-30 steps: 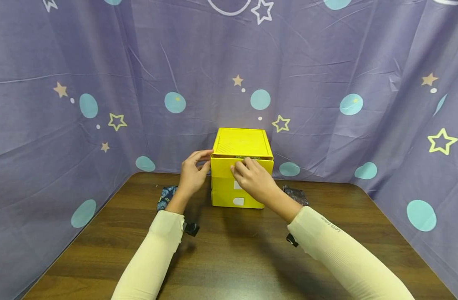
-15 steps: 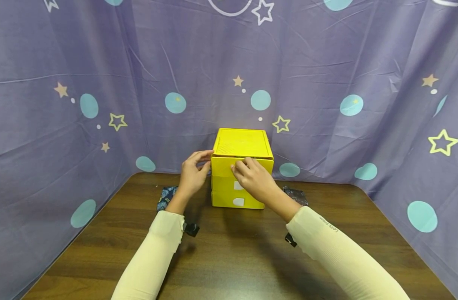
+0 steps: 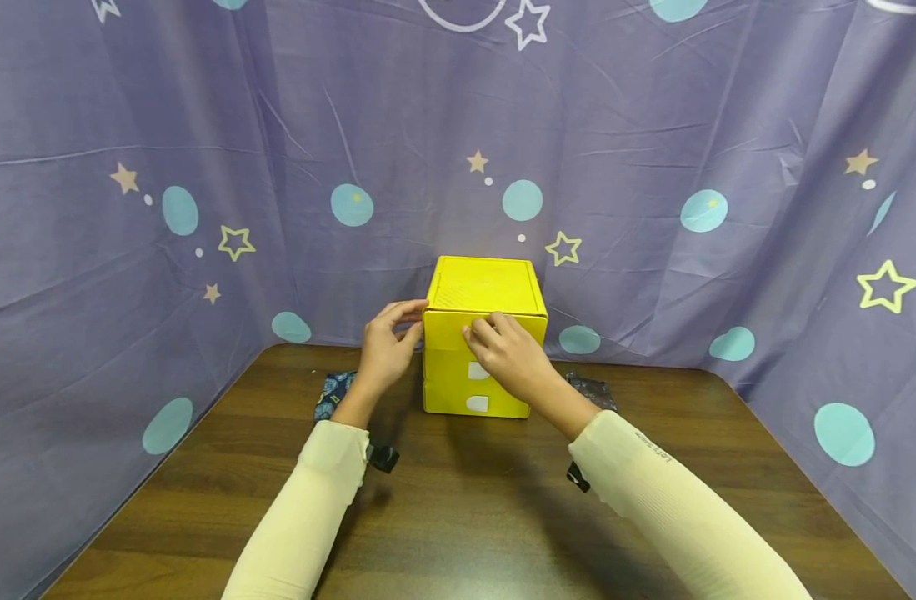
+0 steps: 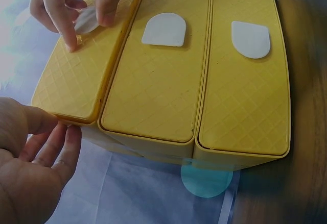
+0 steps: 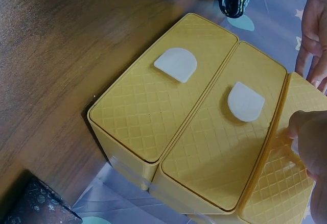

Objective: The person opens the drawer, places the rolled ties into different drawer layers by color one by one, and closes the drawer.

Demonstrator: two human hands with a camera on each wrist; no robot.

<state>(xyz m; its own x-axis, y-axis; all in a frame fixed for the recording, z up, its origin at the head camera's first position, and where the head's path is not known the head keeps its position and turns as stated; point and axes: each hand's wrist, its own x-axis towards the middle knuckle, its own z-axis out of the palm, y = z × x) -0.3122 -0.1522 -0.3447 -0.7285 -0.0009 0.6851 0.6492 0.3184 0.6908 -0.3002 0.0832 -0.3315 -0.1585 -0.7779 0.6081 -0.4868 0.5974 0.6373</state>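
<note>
Yellow top drawer (image 3: 446, 331), parallel to table's (image 3: 458, 508) far edge, is pinched at handle (image 4: 88, 21) by right hand (image 3: 507, 357); corner-touched by relaxed left hand (image 3: 386, 346).

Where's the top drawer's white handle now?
The white handle is at the upper left of the left wrist view, on the top drawer, held by the right hand.

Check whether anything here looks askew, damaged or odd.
On the yellow drawer unit, the middle white handle and bottom white handle face opposite ways: the middle one's flat edge is toward the person's left, the bottom one's toward the right. No spill or damage stands out.
</note>
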